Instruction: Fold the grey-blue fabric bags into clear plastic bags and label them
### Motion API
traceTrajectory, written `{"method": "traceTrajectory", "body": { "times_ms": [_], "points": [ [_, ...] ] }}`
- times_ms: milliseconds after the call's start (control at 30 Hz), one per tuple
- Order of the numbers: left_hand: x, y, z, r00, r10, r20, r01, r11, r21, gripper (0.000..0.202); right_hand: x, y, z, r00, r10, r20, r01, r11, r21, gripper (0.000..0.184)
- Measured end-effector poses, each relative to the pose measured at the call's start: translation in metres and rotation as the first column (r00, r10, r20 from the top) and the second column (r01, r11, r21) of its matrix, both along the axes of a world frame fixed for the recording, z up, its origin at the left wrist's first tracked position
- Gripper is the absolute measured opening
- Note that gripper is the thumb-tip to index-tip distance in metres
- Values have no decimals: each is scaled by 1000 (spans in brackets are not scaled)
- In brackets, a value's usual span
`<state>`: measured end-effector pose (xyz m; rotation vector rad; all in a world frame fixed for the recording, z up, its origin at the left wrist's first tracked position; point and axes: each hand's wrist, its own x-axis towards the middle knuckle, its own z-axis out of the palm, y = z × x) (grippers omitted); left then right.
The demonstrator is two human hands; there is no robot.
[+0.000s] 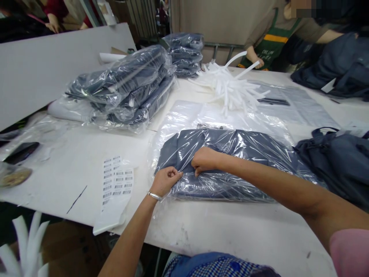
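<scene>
A dark blue-grey backpack (pixel 248 144) lies flat on the table inside a clear plastic bag (pixel 227 181). At the near left corner of the bag, my left hand (pixel 165 181) is closed, with thumb and forefinger pinching the plastic. My right hand (pixel 208 159) reaches across from the right, its fingers curled and pinching the film on top, a little right of the left hand. The plastic is wrinkled and shiny around both hands. To the left lie sheets of barcode labels (pixel 118 181).
Bagged packs (pixel 129 82) are piled at the back left, with another stack (pixel 186 54) behind. White foam strips (pixel 227 84) lie heaped at the back. An unbagged backpack (pixel 337 154) sits at the right. A co-worker in a green apron (pixel 271 46) stands across the table (pixel 230 227).
</scene>
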<state>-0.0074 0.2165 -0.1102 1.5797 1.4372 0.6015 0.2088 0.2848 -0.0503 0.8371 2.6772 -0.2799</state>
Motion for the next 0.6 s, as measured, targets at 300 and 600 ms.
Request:
{"method": "traceTrajectory", "body": {
  "times_ms": [300,600],
  "points": [
    [2,4,2,999,-15,-47,15,1000,-14,37,-2,27,-22,998,-62,16,63,998,-16,49],
    [0,9,-3,995,-33,-90,34,999,12,37,5,-18,-9,886,-340,-316,411,891,193,26]
  ]
}}
